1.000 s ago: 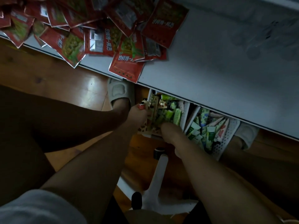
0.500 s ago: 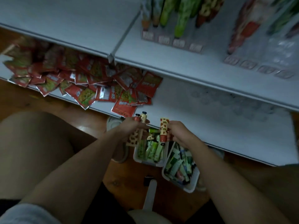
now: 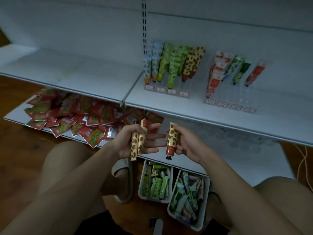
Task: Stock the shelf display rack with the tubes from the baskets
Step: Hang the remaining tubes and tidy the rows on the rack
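Note:
My left hand (image 3: 128, 141) holds two cream tubes with a red strawberry print (image 3: 138, 141), caps pointing up, thumb across them and fingers stretched out. My right hand (image 3: 188, 146) pinches one more strawberry tube (image 3: 171, 141), cap down. Both hands hover above two white baskets on the floor, the left basket (image 3: 141, 187) full of green tubes, the right basket (image 3: 204, 223) holding mixed tubes. On the white shelf above, a clear display rack (image 3: 166, 89) carries rows of blue, green and brown-spotted tubes. A second rack (image 3: 230, 106) to its right carries red-white and green tubes.
Red snack packets (image 3: 74, 116) lie in a heap on the bottom shelf at left. My slippered foot (image 3: 123, 178) rests beside the left basket, my knees at both sides. A white stool base (image 3: 157, 226) shows at the bottom. A cord (image 3: 303, 160) hangs at far right.
My view tilted up from the baskets under the shelf to the shelf racks. Both hands lifted out of the left basket, carrying strawberry tubes up in front of the bottom shelf.

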`<move>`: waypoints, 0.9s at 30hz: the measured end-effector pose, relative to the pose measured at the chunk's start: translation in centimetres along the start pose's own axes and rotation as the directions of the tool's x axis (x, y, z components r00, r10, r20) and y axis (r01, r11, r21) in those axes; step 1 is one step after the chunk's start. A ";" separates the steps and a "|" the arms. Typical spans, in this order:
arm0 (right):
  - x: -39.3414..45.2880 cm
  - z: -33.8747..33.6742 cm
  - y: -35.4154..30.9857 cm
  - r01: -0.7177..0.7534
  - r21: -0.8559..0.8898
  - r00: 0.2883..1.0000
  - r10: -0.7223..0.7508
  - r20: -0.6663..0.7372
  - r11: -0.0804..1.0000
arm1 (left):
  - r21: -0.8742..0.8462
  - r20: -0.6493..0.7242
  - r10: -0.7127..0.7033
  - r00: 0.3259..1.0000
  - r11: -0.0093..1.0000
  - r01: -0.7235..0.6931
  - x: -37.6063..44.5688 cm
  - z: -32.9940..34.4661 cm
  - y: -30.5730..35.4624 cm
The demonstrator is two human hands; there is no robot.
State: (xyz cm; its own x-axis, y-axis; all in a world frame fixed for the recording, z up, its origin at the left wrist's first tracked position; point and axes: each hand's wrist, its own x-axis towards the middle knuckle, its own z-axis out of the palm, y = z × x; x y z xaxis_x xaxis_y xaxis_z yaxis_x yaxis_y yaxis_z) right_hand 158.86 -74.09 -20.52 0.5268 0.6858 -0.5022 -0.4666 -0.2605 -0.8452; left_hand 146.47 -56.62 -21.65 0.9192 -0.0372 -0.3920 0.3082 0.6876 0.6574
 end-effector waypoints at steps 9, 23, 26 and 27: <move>-1.4 -0.8 -3.1 0.178 0.108 0.981 -0.168 -0.100 0.978 | 0.068 0.002 0.127 0.992 0.990 -0.127 -0.7 1.9 4.1; 3.5 0.5 -6.4 0.207 0.090 0.972 -0.194 -0.132 0.974 | -0.044 -0.587 0.121 0.800 0.982 -0.181 3.9 1.8 5.4; 4.4 0.1 -6.5 0.219 0.090 0.970 -0.207 -0.125 0.972 | -0.137 -0.577 0.169 0.799 0.944 -0.299 5.3 1.9 6.0; 4.7 -0.1 -6.6 0.224 0.088 0.969 -0.211 -0.130 0.971 | -0.166 -0.565 0.182 0.805 0.931 -0.326 5.7 2.1 6.2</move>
State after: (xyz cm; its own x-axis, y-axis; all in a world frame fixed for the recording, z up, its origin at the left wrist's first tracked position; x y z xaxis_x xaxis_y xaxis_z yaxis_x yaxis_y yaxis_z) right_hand 164.51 -69.23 -17.30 0.7013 0.6311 -0.3316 -0.3979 -0.0395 -0.9166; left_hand 154.14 -54.05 -18.44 0.6577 0.5042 -0.5596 -0.0536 0.7723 0.6329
